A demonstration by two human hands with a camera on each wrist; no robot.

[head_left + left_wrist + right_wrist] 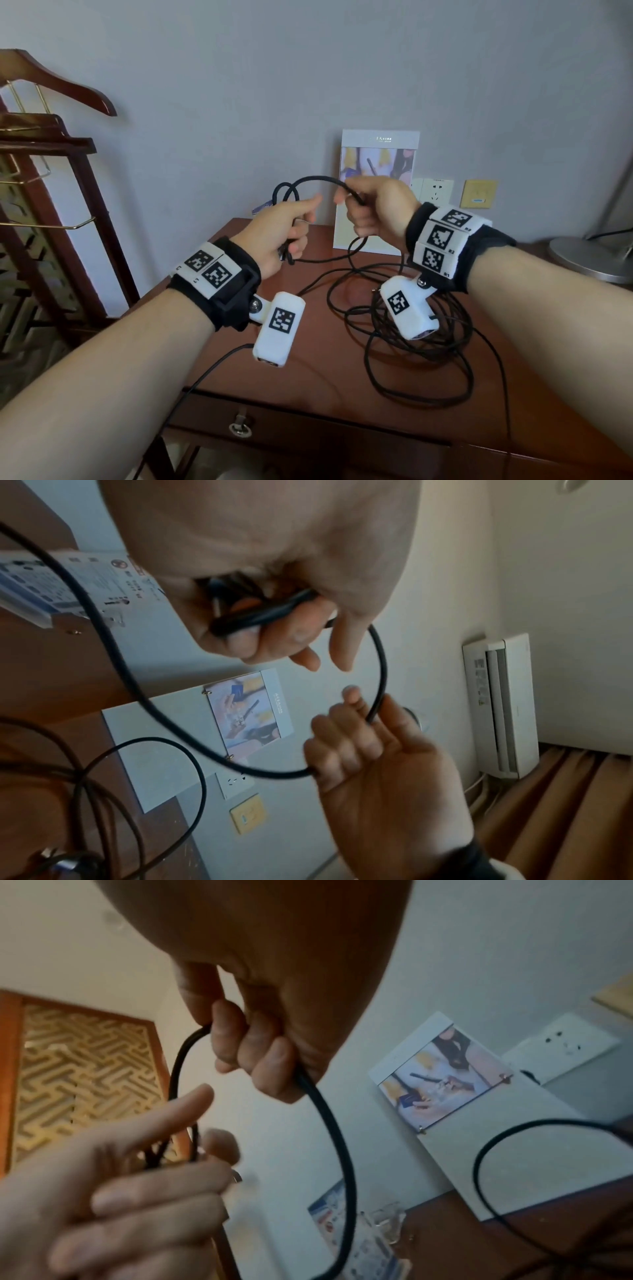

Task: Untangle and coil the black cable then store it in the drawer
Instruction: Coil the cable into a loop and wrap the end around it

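Observation:
The black cable [318, 179] arcs between my two hands above the wooden table [308, 363]. My left hand [294, 226] grips a few small loops and the plug end, its forefinger pointing out. My right hand [363, 209] is closed round the strand a short way along. From there the cable drops to a loose tangled heap [407, 342] on the table's right half. The left wrist view shows the plug in my left hand [291, 639] and the cable [380, 664] curving to my right hand [356, 734]. The drawer [325, 431] under the tabletop is closed, with a ring pull [239, 426].
A framed card [376, 205] leans on the wall behind my hands, with wall sockets [435, 195] beside it. A metal lamp base [589, 260] stands at the far right. A wooden valet stand with a hanger [51, 137] is on the left. One cable strand [503, 394] hangs over the table's front edge.

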